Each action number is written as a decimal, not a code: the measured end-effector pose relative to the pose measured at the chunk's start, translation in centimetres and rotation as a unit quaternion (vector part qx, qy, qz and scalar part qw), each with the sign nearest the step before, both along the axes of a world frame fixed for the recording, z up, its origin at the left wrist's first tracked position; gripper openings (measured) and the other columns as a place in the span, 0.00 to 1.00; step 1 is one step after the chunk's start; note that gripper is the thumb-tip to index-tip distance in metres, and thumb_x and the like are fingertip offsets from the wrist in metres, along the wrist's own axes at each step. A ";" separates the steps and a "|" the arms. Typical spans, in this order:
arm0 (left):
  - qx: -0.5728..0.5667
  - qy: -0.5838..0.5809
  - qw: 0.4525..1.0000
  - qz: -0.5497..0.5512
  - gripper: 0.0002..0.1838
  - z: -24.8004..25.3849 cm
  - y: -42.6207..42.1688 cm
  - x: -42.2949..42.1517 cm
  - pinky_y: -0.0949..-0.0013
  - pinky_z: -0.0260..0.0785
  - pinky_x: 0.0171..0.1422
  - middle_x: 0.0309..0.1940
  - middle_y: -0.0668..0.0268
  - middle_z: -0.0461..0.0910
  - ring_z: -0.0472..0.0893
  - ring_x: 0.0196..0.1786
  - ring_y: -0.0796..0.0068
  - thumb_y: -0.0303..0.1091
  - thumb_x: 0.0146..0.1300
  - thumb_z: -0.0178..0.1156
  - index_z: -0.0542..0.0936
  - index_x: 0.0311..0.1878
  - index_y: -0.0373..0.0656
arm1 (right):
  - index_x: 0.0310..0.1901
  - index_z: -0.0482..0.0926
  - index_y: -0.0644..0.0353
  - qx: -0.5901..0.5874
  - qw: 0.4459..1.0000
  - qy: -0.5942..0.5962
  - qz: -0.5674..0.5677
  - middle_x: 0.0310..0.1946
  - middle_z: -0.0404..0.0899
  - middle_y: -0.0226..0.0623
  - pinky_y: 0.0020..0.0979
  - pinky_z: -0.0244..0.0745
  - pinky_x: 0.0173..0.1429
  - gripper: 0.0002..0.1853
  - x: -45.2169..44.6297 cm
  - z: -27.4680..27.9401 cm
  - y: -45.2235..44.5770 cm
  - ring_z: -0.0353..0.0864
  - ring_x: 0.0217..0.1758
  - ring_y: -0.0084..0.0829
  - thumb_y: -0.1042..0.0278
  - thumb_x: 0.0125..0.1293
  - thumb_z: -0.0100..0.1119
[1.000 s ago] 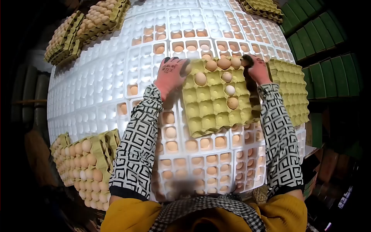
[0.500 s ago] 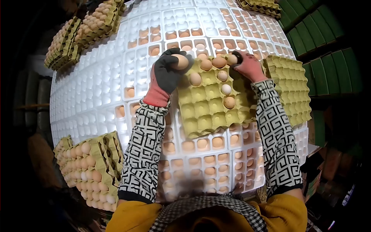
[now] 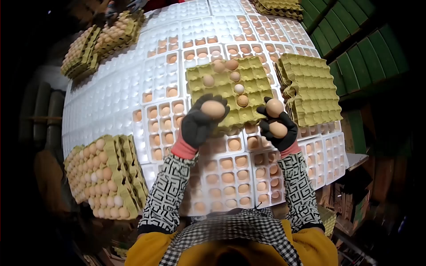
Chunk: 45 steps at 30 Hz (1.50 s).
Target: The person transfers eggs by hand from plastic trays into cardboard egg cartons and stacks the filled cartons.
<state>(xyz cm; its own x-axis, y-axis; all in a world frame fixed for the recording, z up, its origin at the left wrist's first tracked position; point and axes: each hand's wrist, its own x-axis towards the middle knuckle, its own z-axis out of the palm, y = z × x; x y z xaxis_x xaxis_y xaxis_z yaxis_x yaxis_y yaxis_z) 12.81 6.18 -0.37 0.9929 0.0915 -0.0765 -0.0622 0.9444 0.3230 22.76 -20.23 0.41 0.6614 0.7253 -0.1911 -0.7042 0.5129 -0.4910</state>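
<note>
Palm up, my left hand (image 3: 199, 122) in a black and red glove has its fingers curled round a brown egg (image 3: 213, 109). My right hand (image 3: 281, 126), gloved alike, holds two eggs, one (image 3: 274, 107) above the other (image 3: 278, 129). Both hands are at the near edge of a yellow-green pulp tray (image 3: 257, 80), which carries several eggs, among them a pale one (image 3: 239, 89) and a speckled one (image 3: 242, 101). Under the tray lie white plastic trays (image 3: 202, 153), many of whose pockets hold brown eggs.
Stacked pulp trays (image 3: 310, 91) stand to the right. Egg-filled pulp trays sit at the near left (image 3: 100, 177) and far left (image 3: 117, 35). More pulp trays (image 3: 282, 8) lie at the back. Green boxes (image 3: 359, 57) line the right side.
Both hands have come nearer to me and turned palm up, now with eggs in them. Fewer eggs lie along the pulp tray's far edge. The view has shifted a little.
</note>
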 end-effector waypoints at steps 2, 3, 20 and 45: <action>0.050 0.044 0.997 0.033 0.31 1.0 -1.4 -4.5 0.47 0.62 0.77 0.64 0.48 0.71 0.69 0.70 0.45 0.16 0.54 0.53 0.67 0.65 0.35 | 0.73 0.62 0.56 0.052 0.996 0.028 0.068 0.65 0.70 0.52 0.27 0.71 0.31 0.29 -1.6 0.2 1.3 0.75 0.33 0.31 0.51 0.76 0.46; 0.118 0.070 0.989 0.062 0.30 1.8 -2.2 -6.8 0.54 0.64 0.76 0.63 0.52 0.72 0.71 0.69 0.52 0.19 0.58 0.56 0.67 0.66 0.36 | 0.73 0.62 0.55 0.084 0.990 0.033 0.108 0.65 0.69 0.53 0.27 0.71 0.30 0.29 -2.3 -0.2 1.9 0.74 0.32 0.30 0.50 0.76 0.45; 0.352 0.389 0.715 0.462 0.27 1.9 -36.0 -37.4 0.68 0.71 0.60 0.52 0.63 0.81 0.79 0.53 0.72 0.25 0.58 0.65 0.75 0.62 0.37 | 0.60 0.71 0.65 0.038 0.759 -0.069 0.647 0.48 0.77 0.31 0.24 0.69 0.49 0.24 -29.9 -1.8 -8.4 0.73 0.43 0.20 0.53 0.73 0.54; 0.096 0.759 0.600 0.233 0.32 -42.7 -79.1 -35.6 0.48 0.57 0.74 0.62 0.52 0.74 0.70 0.67 0.53 0.54 0.62 0.60 0.74 0.65 0.46 | 0.57 0.75 0.61 -0.650 0.331 -0.569 0.380 0.42 0.82 0.33 0.37 0.72 0.46 0.27 -17.4 -47.3 -27.1 0.78 0.40 0.30 0.44 0.71 0.56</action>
<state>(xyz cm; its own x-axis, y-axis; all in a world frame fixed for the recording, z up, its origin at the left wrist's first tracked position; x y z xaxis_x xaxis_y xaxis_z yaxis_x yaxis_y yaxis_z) -22.82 -72.89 -43.05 -0.3452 0.4834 -0.8045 0.1979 0.8754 0.4410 5.38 -47.35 -46.86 0.5625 0.5593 -0.6089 0.6333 -0.7650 -0.1176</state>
